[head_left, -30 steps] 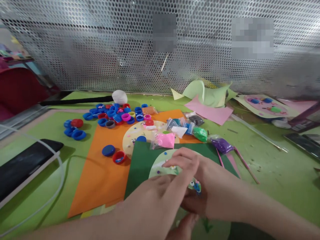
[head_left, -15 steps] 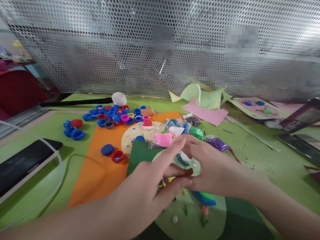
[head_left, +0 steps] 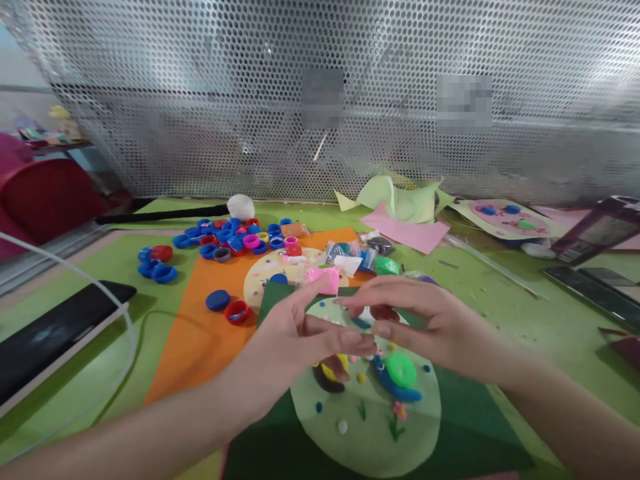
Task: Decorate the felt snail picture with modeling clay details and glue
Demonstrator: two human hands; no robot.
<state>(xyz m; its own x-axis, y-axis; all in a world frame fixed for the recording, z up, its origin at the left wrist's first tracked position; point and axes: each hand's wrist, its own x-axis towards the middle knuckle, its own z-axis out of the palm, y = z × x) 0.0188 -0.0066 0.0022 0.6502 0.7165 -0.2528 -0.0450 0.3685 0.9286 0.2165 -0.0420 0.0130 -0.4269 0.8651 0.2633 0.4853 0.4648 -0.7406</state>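
My left hand [head_left: 295, 337] and my right hand [head_left: 425, 320] hover together just above a pale green paper disc [head_left: 370, 420] decorated with clay figures: a blue and green snail [head_left: 397, 375] and a yellow and brown shape [head_left: 330, 373]. Fingers of both hands are stretched out and their tips meet over the disc's far part. A small whitish bit shows between them; I cannot tell which hand has it. The disc lies on a dark green sheet [head_left: 465, 433], which overlaps an orange sheet [head_left: 200, 333].
Several coloured bottle caps [head_left: 230, 233] lie at the back left. Small clay bags [head_left: 350, 257] and a cream disc [head_left: 280, 273] sit behind the hands. A black phone with a white cable [head_left: 55, 327] is at the left. Paper scraps [head_left: 405, 220] and a perforated metal screen [head_left: 320, 100] stand behind.
Both hands lifted off the disc and moved away from me, uncovering the clay snail and the yellow shape. The view shifted, so the disc sits lower in the frame.
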